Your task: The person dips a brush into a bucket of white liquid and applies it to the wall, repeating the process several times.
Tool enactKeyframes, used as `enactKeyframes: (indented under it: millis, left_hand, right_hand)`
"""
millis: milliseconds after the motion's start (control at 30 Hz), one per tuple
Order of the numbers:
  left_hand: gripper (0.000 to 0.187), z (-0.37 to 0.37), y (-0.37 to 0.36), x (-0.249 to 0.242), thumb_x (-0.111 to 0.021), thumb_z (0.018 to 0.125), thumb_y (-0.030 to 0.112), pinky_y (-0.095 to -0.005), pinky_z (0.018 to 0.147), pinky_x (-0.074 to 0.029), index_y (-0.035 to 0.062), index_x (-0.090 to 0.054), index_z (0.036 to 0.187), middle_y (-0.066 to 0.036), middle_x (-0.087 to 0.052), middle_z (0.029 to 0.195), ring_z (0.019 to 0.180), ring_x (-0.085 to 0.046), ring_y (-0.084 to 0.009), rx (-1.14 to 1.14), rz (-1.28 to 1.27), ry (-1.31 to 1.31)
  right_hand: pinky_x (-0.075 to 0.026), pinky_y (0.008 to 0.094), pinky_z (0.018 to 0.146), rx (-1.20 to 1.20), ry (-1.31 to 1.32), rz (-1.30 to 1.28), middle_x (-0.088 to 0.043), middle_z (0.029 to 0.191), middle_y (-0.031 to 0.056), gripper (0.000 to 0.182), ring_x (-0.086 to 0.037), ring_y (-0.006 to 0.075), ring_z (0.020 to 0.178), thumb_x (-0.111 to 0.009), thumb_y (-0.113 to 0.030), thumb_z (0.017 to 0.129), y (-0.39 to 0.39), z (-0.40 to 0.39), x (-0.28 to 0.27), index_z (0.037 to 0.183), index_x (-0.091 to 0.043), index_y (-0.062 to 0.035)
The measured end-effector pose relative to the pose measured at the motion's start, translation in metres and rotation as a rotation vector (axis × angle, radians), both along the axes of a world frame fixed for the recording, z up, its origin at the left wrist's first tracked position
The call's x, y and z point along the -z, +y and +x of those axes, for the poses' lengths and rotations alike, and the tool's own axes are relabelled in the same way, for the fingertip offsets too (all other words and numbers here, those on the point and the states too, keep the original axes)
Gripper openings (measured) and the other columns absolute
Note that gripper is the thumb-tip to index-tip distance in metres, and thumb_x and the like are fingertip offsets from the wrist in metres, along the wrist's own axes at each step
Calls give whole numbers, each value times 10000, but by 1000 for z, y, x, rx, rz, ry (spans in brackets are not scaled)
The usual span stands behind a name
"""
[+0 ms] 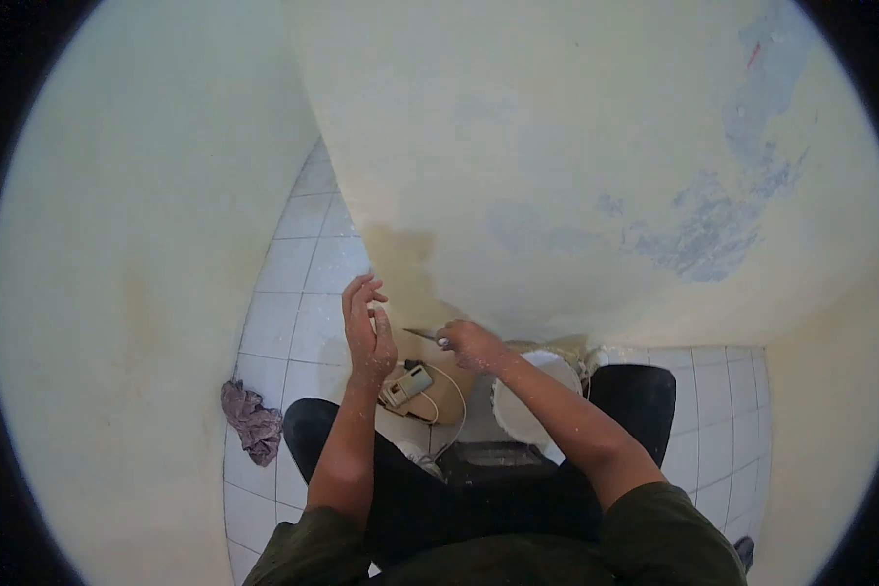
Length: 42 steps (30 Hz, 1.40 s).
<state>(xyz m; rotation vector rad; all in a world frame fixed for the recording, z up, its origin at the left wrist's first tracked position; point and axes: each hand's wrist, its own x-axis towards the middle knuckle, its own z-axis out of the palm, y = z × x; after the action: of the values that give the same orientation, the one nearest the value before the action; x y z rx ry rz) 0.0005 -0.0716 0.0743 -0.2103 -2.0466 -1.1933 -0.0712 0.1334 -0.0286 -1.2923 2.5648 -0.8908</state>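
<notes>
My right hand point(472, 347) is closed around the handle of a putty knife point(420, 334). Its thin, dark blade shows nearly edge-on and points left towards my other hand. Close to the wall's outer edge point(366, 244), my left hand point(366, 327) is raised with loosely bent fingers apart and nothing in them. White specks cover both hands and forearms. Behind the knife stands the lower part of a cream wall point(557, 117), which has bluish-grey bare patches point(698, 234) on its right side.
Below my right forearm sits a white bucket point(532, 400). A small beige box with a white cord point(407, 387) lies between my knees. A crumpled greyish rag point(251, 423) rests on the white floor tiles point(313, 322) at left. Another pale wall point(117, 293) rises along the left side.
</notes>
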Motion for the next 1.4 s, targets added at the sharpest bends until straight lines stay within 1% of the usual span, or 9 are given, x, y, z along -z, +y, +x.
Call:
enactKeyframes:
  millis: [233,367,467,700,800,900,1033,1333,1400]
  left_hand:
    - [348,2,34,0,-497,920,73,-342,834,-488,44,-535,1265,-162,-484,1355,999,-581,-235,324,-93,-352]
    - [421,7,64,18,-521,856,-25,-385,941,-481,67,-537,1267,-161,-467,1396,1140,-566,-292,506,-208,-601]
    - [406,7,83,38,-528,867,-6,-436,1033,-437,60,-527,1268,-164,-449,1424,1255,-505,-354,604,-503,-570]
    - [375,7,126,71,-523,886,41,-441,1061,-404,39,-532,1262,-185,-436,1436,1281,-477,-373,814,-621,-627]
    - [363,6,136,79,-525,903,60,-441,1079,-393,36,-537,1264,-188,-436,1440,1297,-465,-371,837,-634,-683]
    - [356,1,142,87,-526,917,79,-444,1083,-390,37,-538,1271,-191,-432,1444,1307,-455,-373,870,-650,-704]
    - [343,-3,141,101,-493,963,168,-460,1096,-382,65,-519,1289,-191,-406,1475,1323,-445,-379,885,-667,-772]
    - [382,-3,140,110,-543,898,100,-475,996,-445,40,-531,1274,-166,-405,1473,1222,-525,-366,859,-702,-822]
    - [386,-2,137,114,-547,891,102,-487,959,-459,43,-531,1272,-161,-401,1476,1178,-553,-369,854,-733,-865]
  right_hand:
    - [-520,470,747,132,-397,164,-691,823,168,201,-657,378,825,-714,-232,745,114,25,25,890,-713,-94]
    - [-530,456,746,407,-275,200,-707,856,173,187,-675,372,814,-688,-245,760,157,40,44,892,-740,-123]
    - [-530,460,768,505,-346,161,-704,902,194,194,-676,378,867,-689,-277,776,186,55,72,873,-744,-117]
    - [-532,481,843,643,-373,414,-713,931,185,254,-675,383,927,-709,-284,819,210,63,167,952,-740,-70]
    - [-526,465,841,611,-374,270,-703,972,184,261,-676,368,890,-683,-287,816,219,75,208,926,-740,-56]
    - [-514,448,898,786,-923,322,-716,958,153,260,-677,313,952,-650,-250,834,218,80,194,942,-730,-28]
    - [-577,381,727,430,-625,597,-726,899,121,238,-709,258,793,-574,-180,858,235,84,299,922,-724,-7]
    - [-568,313,562,581,-922,291,-717,845,196,241,-705,246,614,-587,-149,885,184,102,354,891,-673,76]
    - [-559,314,551,1026,-1142,-29,-721,824,180,224,-709,241,641,-574,-128,904,169,116,298,881,-691,61]
